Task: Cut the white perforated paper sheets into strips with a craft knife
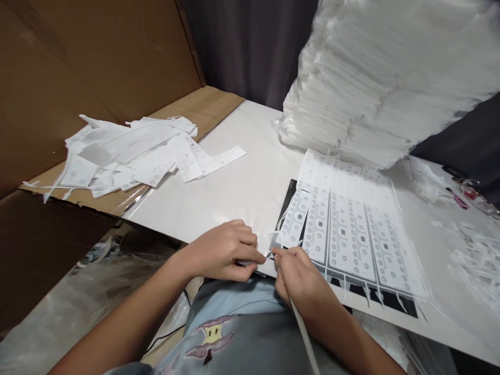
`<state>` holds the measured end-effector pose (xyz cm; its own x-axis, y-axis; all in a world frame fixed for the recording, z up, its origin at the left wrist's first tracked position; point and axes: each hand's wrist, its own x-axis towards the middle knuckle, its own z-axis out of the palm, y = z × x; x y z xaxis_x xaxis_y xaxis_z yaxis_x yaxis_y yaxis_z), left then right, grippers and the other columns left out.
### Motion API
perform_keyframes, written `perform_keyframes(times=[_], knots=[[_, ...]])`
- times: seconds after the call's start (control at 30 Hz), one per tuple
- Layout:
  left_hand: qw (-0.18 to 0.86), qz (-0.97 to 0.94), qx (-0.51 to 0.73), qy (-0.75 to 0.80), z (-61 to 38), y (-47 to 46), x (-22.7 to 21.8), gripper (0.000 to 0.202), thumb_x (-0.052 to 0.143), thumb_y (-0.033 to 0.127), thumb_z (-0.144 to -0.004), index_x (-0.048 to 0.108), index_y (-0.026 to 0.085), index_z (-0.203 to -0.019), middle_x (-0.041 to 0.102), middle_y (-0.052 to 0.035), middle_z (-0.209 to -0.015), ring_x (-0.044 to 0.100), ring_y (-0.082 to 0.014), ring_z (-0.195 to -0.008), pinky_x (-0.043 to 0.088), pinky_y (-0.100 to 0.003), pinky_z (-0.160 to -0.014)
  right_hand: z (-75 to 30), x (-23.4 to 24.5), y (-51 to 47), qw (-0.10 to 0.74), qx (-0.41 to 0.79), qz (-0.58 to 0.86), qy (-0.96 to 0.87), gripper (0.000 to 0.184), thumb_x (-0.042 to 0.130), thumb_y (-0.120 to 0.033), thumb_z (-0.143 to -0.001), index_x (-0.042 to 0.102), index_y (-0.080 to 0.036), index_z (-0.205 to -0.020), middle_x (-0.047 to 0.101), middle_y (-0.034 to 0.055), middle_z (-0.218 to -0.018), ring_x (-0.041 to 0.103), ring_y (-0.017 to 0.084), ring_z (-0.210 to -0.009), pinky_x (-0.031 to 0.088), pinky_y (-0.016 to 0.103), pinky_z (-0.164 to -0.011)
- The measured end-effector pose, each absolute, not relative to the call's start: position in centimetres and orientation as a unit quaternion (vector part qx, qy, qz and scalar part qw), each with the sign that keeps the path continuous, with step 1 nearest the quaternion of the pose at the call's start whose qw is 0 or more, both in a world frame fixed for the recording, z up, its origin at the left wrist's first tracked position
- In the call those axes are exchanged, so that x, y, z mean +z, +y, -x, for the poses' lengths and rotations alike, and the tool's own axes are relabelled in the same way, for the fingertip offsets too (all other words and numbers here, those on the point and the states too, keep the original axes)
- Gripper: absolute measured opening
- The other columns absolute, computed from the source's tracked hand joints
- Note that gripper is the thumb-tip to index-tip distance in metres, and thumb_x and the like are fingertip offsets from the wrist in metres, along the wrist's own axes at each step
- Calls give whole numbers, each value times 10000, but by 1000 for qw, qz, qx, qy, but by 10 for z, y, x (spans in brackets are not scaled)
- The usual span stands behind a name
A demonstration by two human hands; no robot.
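Note:
A sheet of grey-and-white printed label strips point(347, 229) lies on a black backing at the table's front edge. Clear film point(275, 239) sticks out from its left corner. My left hand point(230, 252) is at this corner, its index fingertip on the film and the other fingers curled. Close beside it, my right hand point(299, 273) is closed, thumb and index finger meeting at the same corner. A long thin white strip point(302, 330) trails down from my right hand over my lap. What lies exactly between the fingertips is small and partly hidden.
Loose white strips point(128, 153) are heaped on cardboard point(211, 104) at the left, beside a tall cardboard wall point(86, 78). A big plastic-wrapped white stack point(383, 83) rises behind the sheet. Thin white scraps point(478, 260) and a pink-handled tool point(457, 199) lie at the right.

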<state>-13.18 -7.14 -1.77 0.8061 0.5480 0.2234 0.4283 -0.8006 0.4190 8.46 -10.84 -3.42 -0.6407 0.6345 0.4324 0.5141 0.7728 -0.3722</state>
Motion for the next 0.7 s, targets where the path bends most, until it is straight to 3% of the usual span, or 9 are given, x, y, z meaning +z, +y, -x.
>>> perform_keyframes(times=[0.13,0.23,0.47,0.57,0.7], knots=[[180,-933,171,262,132,-72,-19,207,547,153,-814,685,231,-947,624,-7,-688,549,-148,-657,371,-299,-682,-95,-40,-103,332,130,369,-858,236,354,-24,-895,519,-178,-965,626,90,-864,606,202,-867,551,351,-762],[180,-932,174,263,132,-71,-18,206,549,154,-814,685,228,-949,615,-6,-693,548,-143,-658,369,-294,-684,-106,-38,-103,378,155,423,-809,241,398,-103,-897,510,-187,-1093,648,123,-1067,612,220,-990,545,377,-807],[194,-925,172,277,132,-71,-17,223,545,146,-798,687,251,-934,592,8,-674,535,-131,-633,374,-277,-685,-132,-21,-109,415,254,595,-640,185,458,-311,-893,609,-219,-946,715,77,-1059,672,229,-955,538,349,-772],[200,-922,175,282,131,-70,-18,217,543,152,-808,688,258,-929,593,11,-673,530,-124,-624,374,-272,-690,-147,-12,-104,465,181,665,-556,225,512,-403,-848,622,-209,-874,729,81,-1002,676,252,-895,538,374,-725],[207,-919,176,287,131,-70,-17,186,560,162,-819,689,255,-913,587,12,-682,530,-121,-624,378,-271,-693,-196,-2,-96,468,24,784,-408,224,526,-379,-813,649,-224,-919,709,103,-999,638,327,-952,524,476,-738]])
